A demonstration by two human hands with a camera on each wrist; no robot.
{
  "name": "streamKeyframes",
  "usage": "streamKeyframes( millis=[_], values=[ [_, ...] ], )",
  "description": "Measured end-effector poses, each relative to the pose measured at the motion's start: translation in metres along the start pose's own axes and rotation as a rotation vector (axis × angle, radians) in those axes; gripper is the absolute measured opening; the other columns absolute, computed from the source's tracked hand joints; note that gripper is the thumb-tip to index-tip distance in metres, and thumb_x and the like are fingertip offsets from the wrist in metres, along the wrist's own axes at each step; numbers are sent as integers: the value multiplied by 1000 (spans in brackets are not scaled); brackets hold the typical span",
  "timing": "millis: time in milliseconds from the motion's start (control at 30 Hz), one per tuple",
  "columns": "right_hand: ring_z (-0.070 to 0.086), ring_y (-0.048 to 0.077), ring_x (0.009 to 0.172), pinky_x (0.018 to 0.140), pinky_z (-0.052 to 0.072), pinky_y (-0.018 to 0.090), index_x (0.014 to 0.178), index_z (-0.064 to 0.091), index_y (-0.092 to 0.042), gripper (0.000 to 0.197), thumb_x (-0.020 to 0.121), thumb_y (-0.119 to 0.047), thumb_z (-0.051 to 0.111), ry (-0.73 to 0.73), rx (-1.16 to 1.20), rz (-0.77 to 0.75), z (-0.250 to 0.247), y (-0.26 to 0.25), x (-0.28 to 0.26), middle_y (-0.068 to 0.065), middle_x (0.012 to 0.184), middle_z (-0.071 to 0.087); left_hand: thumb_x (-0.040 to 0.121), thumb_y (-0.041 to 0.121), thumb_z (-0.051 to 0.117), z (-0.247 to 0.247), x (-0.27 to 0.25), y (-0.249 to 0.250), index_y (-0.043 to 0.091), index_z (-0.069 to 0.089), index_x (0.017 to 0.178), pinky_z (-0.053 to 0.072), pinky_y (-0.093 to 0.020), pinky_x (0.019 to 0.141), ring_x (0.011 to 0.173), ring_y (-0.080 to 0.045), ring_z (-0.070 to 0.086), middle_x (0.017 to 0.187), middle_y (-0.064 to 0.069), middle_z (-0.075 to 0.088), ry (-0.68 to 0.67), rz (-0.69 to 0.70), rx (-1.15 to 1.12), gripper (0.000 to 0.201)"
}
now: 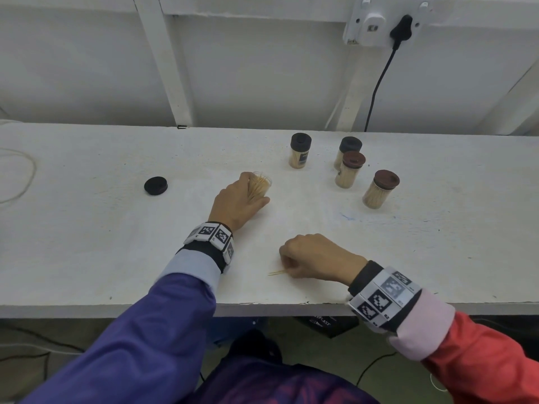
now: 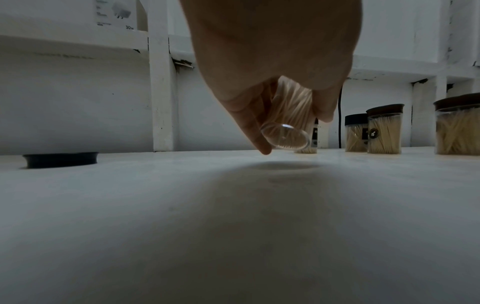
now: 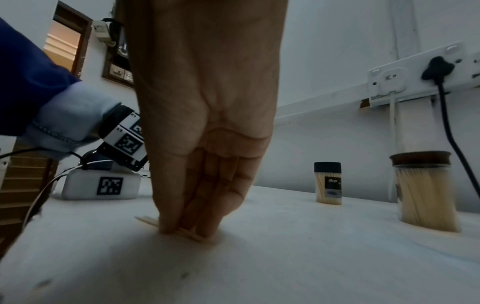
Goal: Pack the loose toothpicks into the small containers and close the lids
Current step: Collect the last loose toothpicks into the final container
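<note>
My left hand (image 1: pixel 242 199) grips an open clear container (image 1: pixel 260 185) full of toothpicks at the middle of the white table (image 1: pixel 87 243). In the left wrist view the container (image 2: pixel 285 123) hangs tilted a little above the table between my fingers. Its black lid (image 1: pixel 156 185) lies loose to the left. Near the front edge my right hand (image 1: pixel 315 258) pinches a few loose toothpicks (image 1: pixel 277 272) against the table; in the right wrist view the fingertips (image 3: pixel 182 226) press on the toothpicks (image 3: pixel 192 235).
Several lidded containers of toothpicks stand at the back right: one with a black lid (image 1: pixel 300 151), another black-lidded one (image 1: pixel 348 150), two brown-lidded ones (image 1: pixel 350 170) (image 1: pixel 380 189). A black cable (image 1: pixel 379 83) hangs from a wall socket (image 1: pixel 385 21). A white cord (image 1: pixel 17 176) lies far left.
</note>
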State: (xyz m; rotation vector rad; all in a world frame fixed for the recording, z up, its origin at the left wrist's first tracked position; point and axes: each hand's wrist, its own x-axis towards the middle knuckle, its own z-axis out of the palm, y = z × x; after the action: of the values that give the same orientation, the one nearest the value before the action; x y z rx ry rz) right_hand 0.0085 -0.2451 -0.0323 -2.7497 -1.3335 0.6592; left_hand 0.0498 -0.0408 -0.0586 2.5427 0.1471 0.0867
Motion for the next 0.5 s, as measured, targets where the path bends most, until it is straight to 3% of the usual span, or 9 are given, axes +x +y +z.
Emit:
streamKeyframes(
  millis=[100, 167, 300, 433, 500],
  values=[
    [58, 21, 83, 67, 38, 28, 92, 67, -20, 11, 89, -16, 57, 43, -28, -7, -1, -1, -3, -1, 96, 64, 86, 48, 64, 0, 0, 0, 16, 40, 131, 44, -37, 80, 94, -33, 58, 100, -4, 58, -2, 0, -7, 60],
    [62, 24, 85, 67, 37, 27, 93, 70, -18, 14, 88, -14, 57, 55, -69, -1, 0, -3, -4, 1, 98, 67, 86, 48, 64, 1, 0, 0, 16, 40, 131, 44, -37, 80, 94, -33, 58, 101, -4, 59, -5, 1, -11, 60],
    [60, 25, 83, 63, 34, 29, 88, 63, -15, 8, 83, -15, 57, 1, -111, 16, 1, -7, -2, 1, 96, 63, 86, 48, 65, 0, 0, 0, 16, 40, 132, 45, -38, 81, 95, -32, 59, 105, -6, 62, -4, 5, -18, 61],
    [47, 23, 75, 62, 31, 32, 87, 47, -13, 7, 87, -18, 52, -57, -135, -15, 4, -7, -3, 6, 95, 56, 86, 48, 65, 0, 0, 1, 16, 40, 133, 46, -39, 85, 99, -33, 58, 110, -7, 62, -10, 4, -18, 62],
    [50, 24, 75, 62, 31, 32, 88, 51, -13, 4, 89, -17, 51, -21, -152, -37, 5, -5, -5, 5, 94, 56, 86, 49, 64, 0, 0, 0, 16, 40, 133, 46, -39, 85, 98, -33, 58, 110, -7, 62, -13, 6, -18, 62]
  ],
)
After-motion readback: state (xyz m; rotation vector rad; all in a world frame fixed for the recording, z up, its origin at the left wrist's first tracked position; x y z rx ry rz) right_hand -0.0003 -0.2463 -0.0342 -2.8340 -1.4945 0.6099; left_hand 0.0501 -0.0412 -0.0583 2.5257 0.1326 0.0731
